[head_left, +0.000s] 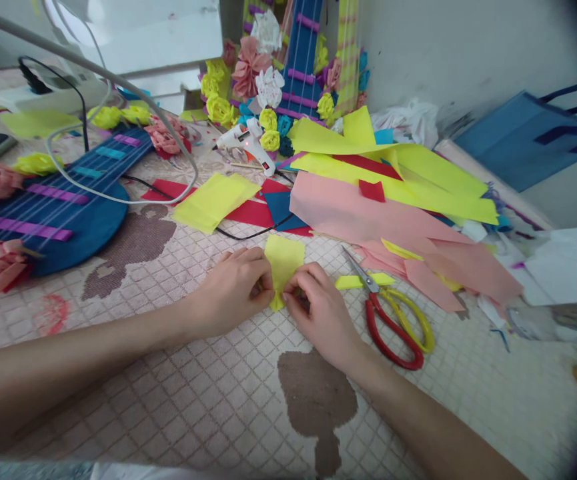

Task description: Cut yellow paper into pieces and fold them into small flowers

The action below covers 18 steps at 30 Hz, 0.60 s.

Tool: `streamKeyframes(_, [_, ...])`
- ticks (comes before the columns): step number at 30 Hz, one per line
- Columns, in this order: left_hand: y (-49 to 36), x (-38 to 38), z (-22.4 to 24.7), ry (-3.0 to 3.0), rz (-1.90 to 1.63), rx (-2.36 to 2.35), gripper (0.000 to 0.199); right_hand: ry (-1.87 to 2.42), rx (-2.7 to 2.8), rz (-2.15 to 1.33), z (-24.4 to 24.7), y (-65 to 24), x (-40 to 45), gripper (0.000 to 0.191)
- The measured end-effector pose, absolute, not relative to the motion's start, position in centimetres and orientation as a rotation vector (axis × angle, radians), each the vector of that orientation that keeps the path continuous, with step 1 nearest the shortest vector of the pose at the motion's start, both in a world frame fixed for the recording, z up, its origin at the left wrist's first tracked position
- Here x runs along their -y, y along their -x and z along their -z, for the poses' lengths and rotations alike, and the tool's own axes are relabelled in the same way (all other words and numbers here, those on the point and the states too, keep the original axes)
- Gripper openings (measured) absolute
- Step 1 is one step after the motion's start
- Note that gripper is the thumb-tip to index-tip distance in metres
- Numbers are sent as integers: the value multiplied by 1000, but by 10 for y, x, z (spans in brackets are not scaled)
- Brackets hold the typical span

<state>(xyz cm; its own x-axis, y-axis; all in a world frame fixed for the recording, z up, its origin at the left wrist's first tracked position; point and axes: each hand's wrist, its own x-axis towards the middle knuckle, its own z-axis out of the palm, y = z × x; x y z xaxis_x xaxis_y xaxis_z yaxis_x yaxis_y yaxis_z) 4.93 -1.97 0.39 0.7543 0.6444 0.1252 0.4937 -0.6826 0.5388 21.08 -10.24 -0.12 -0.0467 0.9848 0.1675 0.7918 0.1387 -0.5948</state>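
Observation:
A small yellow sheet [284, 259] stands out between my two hands, its lower end gathered and pinched. My left hand [235, 287] closes its fingertips on the left side of that gathered end. On the right side, my right hand [318, 310] pinches the same end with thumb and fingers. Scissors with one red and one yellow handle [393, 333] lie partly open just right of my right hand, over a narrow yellow strip [348, 282]. Yellow squares [213, 203] rest on the cloth beyond my left hand.
Pink sheets [358, 213] and long yellow sheets [433, 180] pile up at the back right. A white glue gun [248, 143] lies behind, its black cord looping forward. At left sits a blue guitar shape [88, 220] with pink flowers. A white cable [195, 160] arcs above.

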Motion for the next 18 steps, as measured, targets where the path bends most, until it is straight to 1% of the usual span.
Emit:
streamKeyframes(13, [-48, 24, -5, -2452, -449, -902, 6, 1669, 1906, -456, 2, -210, 103, 12])
streamKeyframes(18, [-46, 24, -4, -2454, -428, -850, 5, 1667, 1920, -462, 0, -208, 103, 12])
